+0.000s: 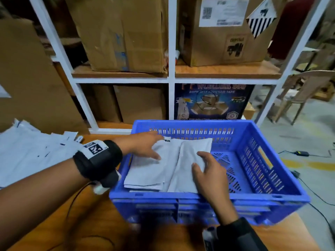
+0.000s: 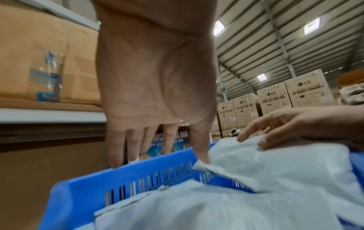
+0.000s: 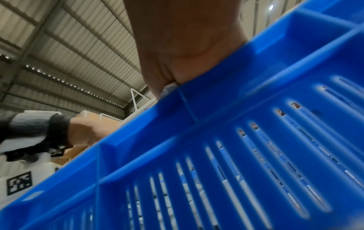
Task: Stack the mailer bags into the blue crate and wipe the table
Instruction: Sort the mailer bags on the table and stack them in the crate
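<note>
- We see a blue crate standing on the wooden table, just in front of white shelving.
- Grey mailer bags lie flat in the left half of the crate, with one more bag on top, slanting across them.
- Our left hand reaches over the crate's left wall; its fingers are stretched out straight and gripping nothing, and in the left wrist view the thumb touches a corner of the top bag.
- Our right hand lies spread on the top bag with fingers relaxed, pressing rather than grasping; the right wrist view is mostly blocked by the crate wall, so we can't say more from there.
- A loose heap of further bags sits on the table to the left of the crate, well apart from it.
- On the lower shelf behind the crate stands a dark printed box reading "BOPP SELF ADHESIVE TAPE" and "FOR INDUSTRIAL"; the larger title above is cut off.
- Brown cartons fill the upper shelf; one carries a white shipping label with a QR code, its text too blurred to read.
- In the left wrist view, stacked boxes in the distance are marked "LG".
</note>
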